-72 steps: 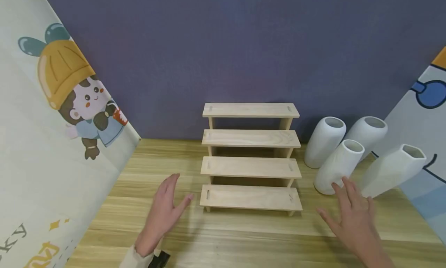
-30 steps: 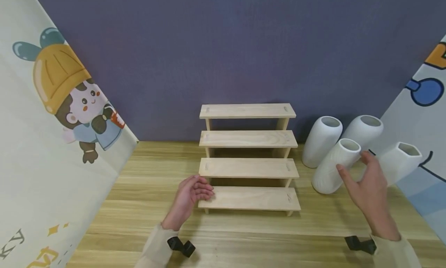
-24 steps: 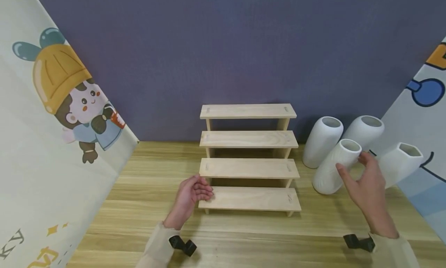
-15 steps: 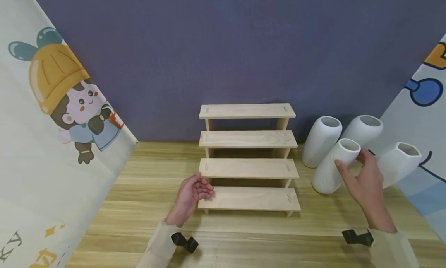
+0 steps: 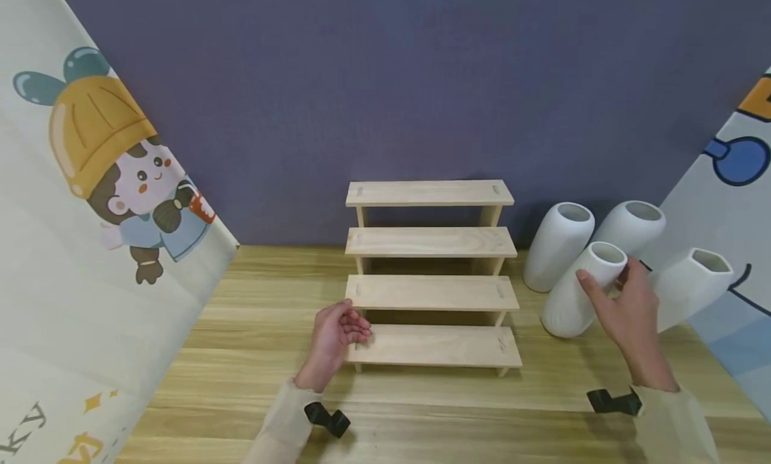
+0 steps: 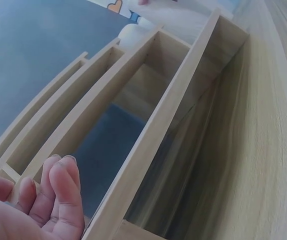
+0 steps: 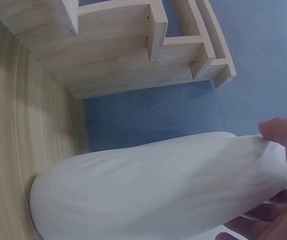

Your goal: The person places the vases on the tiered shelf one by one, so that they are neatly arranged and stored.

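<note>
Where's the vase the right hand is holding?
In the head view, the vase stands on the table toward the right, between the wooden steps and the right hand, with another white vase just behind it.

A wooden bench (image 5: 241, 357) runs up to a dark blue wall (image 5: 385, 82). Left of the wall, a pale panel (image 5: 60, 317) shows a cartoon figure (image 5: 141, 183) in a yellow hat (image 5: 96, 132); right of the wall, another panel (image 5: 723, 219) bears a round blue shape (image 5: 743, 161)
</note>
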{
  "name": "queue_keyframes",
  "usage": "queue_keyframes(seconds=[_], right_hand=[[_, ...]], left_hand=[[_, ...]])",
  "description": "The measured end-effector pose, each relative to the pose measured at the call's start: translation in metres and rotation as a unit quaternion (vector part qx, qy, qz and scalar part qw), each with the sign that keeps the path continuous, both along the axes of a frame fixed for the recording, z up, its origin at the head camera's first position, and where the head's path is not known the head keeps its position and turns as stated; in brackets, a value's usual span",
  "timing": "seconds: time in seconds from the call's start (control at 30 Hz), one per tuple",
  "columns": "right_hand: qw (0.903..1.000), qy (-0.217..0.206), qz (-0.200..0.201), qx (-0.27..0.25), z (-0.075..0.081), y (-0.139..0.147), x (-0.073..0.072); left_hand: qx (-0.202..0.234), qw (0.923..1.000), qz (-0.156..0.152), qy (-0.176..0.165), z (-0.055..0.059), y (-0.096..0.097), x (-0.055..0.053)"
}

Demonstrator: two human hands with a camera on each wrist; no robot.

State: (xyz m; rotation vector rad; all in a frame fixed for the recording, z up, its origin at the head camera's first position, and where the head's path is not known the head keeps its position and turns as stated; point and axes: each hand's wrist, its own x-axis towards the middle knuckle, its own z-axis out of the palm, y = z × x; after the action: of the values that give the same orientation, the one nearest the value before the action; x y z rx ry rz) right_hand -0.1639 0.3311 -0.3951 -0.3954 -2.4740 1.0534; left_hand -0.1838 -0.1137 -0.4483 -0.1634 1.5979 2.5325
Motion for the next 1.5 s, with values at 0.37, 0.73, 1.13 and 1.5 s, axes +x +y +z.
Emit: queue_keyframes(seconds=[0.37,0.73,1.13,1.5], right_hand=[[0.9997,0.001,-0.02,0.011,0.001,-0.001,-0.006],[0.9998,-0.002,-0.017,-0.007,0.002,0.0,-0.008],[0.9994,-0.006,-0.032,0.013,0.005,0.002,-0.01],[0.998,-0.002,-0.061,0.018,0.005,0.003,-0.008]], left_hand=[[-0.012,0.9992,0.038,-0.002,-0.001,0.008,0.003],[0.003,0.9962,0.086,0.01,-0.004,0.019,0.006],[-0.016,0.9938,0.097,0.051,-0.01,0.019,0.003],[-0.013,0.9945,0.09,0.051,-0.008,0.017,0.005]])
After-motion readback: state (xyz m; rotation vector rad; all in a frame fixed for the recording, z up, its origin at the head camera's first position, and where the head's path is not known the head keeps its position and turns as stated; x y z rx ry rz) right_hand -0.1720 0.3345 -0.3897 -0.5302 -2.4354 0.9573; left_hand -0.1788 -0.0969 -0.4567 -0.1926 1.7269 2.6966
